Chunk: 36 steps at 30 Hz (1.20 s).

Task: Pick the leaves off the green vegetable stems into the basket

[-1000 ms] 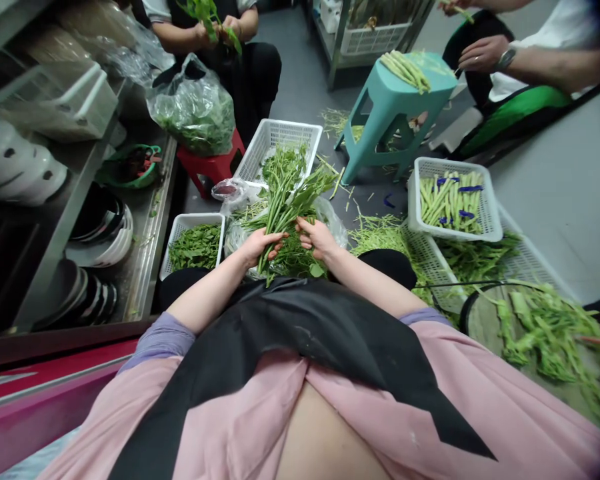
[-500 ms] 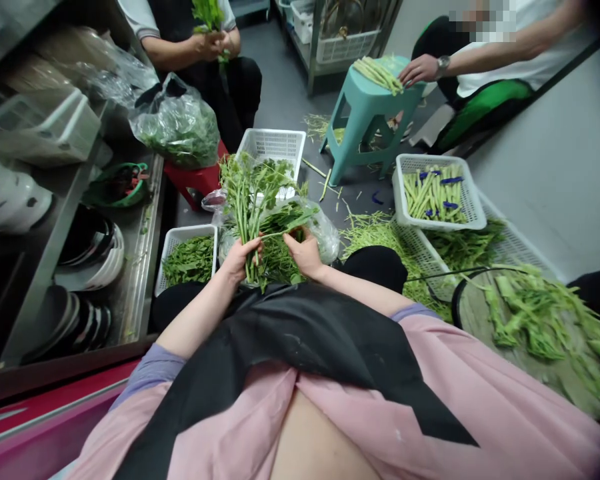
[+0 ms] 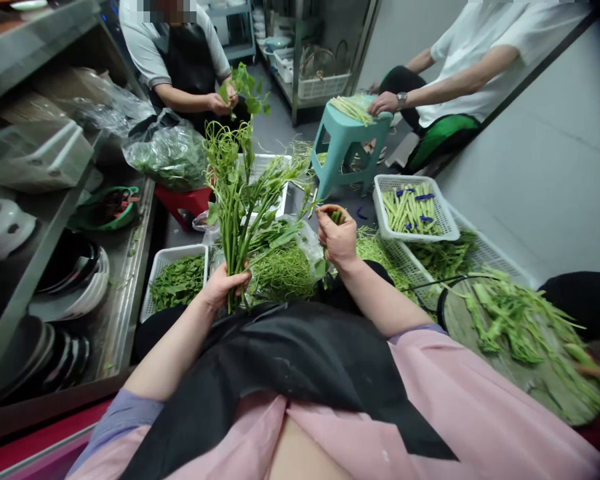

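Observation:
My left hand is closed round the lower stems of a tall bunch of green shoots with leaves and curling tendrils. To its right, my right hand is raised and curled shut on plucked green leaves, which poke out above and below the fingers. Between and beneath both hands, a heap of thin green tendrils lies in a clear plastic bag. A white basket of green leaves sits left of my left hand. Behind the bunch, another white basket is partly hidden.
A teal stool bears pale stalks beside a co-worker's hand. Another co-worker holds greens. At right are a basket of blue-tied stalks and a round board with greens. A metal shelf with dishes borders the left.
My right hand has moved away from the bunch, up and to the right, with leaves in it. The left hand keeps hold of the bunch. The view has tilted up slightly.

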Tool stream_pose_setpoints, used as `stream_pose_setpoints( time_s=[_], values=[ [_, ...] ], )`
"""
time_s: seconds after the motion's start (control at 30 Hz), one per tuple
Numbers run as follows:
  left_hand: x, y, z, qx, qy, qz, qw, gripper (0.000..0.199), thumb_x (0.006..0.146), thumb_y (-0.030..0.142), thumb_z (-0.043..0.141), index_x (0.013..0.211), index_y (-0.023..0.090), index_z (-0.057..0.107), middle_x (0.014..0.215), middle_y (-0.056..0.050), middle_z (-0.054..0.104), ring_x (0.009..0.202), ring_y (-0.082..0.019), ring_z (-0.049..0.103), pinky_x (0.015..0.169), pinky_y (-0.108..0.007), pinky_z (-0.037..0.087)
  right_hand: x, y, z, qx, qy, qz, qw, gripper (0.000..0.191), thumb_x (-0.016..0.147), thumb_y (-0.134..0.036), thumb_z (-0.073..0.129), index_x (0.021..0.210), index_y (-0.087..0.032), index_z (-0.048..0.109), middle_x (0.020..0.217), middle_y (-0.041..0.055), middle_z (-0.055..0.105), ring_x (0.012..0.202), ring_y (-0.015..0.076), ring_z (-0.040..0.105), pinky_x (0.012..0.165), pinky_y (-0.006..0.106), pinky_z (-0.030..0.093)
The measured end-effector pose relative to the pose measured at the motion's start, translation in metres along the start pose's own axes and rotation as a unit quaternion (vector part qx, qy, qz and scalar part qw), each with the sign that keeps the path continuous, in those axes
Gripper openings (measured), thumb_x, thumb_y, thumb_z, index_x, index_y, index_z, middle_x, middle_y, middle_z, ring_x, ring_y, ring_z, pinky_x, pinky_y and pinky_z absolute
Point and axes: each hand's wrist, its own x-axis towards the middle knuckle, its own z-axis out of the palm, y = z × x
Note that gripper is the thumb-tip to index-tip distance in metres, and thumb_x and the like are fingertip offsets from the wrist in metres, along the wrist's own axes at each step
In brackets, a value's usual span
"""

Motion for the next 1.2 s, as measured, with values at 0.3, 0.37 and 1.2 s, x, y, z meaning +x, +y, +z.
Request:
stream_pose_setpoints(
  time_s=[0.3, 0.37, 1.2],
  values=[
    [-0.004, 0.002, 0.004, 0.047, 0.006, 0.01, 0.999, 0.053, 0.054, 0.039, 0.085, 0.085, 0.015, 0.048, 0.055, 0.006, 0.052, 0.038, -0.004, 0.041, 0.037, -0.017, 0.029, 0.0, -0.006, -0.007, -0.171, -0.022, -0.087, 0.981, 0.028, 0.075, -0.045, 0.067, 0.081, -0.021, 0.054, 0.064, -0.0032, 0.051, 0.053, 0.008, 0.042, 0.05, 0.022, 0.037],
    [-0.004, 0.002, 0.004, 0.06, 0.007, 0.01, 0.998, 0.053, 0.055, 0.039, 0.085, 0.085, 0.015, 0.049, 0.055, 0.006, 0.052, 0.038, -0.004, 0.041, 0.037, -0.017, 0.029, -0.002, -0.007, -0.014, -0.287, -0.019, -0.165, 0.943, 0.025, 0.08, -0.044, 0.063, 0.085, -0.021, 0.057, 0.077, 0.0004, 0.06, 0.064, 0.0104, 0.05, 0.061, 0.024, 0.043],
    [-0.023, 0.001, -0.009, 0.143, 0.067, 0.001, 0.987, 0.043, 0.055, 0.035, 0.085, 0.079, 0.015, 0.055, 0.052, 0.004, 0.052, 0.038, -0.006, 0.042, 0.037, -0.019, 0.031, 0.036, -0.006, -0.017, -0.661, -0.122, -0.171, 0.72, 0.029, 0.088, -0.028, 0.044, 0.107, -0.013, 0.061, 0.091, 0.014, 0.07, 0.082, 0.0242, 0.064, 0.073, 0.03, 0.043]
  ],
)
